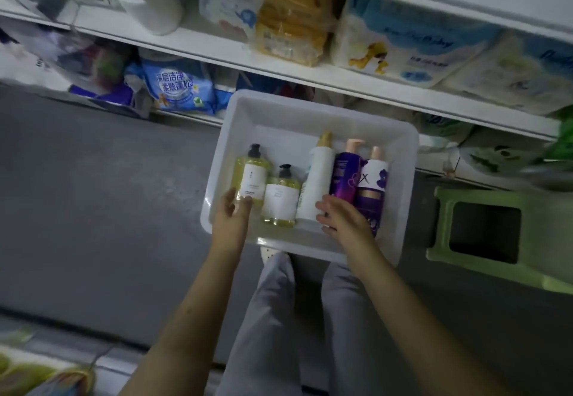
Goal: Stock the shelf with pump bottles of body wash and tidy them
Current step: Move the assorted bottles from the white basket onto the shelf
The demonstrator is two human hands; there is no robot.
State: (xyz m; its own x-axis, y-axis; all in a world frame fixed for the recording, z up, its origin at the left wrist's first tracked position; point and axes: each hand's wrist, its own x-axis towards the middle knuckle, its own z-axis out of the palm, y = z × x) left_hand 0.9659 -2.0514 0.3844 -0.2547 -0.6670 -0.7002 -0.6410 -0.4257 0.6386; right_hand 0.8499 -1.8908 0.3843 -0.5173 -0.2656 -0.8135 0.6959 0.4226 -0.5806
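Five pump bottles lying flat, side by side in a white bin [310, 107], tall yellow bottle [251, 175], shorter yellow bottle [280, 198], both black-pumped, white bottle [316, 178], gold pump, purple bottle [343, 175], purple-and-white bottle [372, 184], pumps seemingly pink

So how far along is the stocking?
Done: nothing visible; the shelves show no pump bottles. In hand: left hand touches the leftmost yellow bottle, grip unclear; right hand is at the base of the white bottle. Left: all five bottles lie in the bin; shelving and tidying not started.
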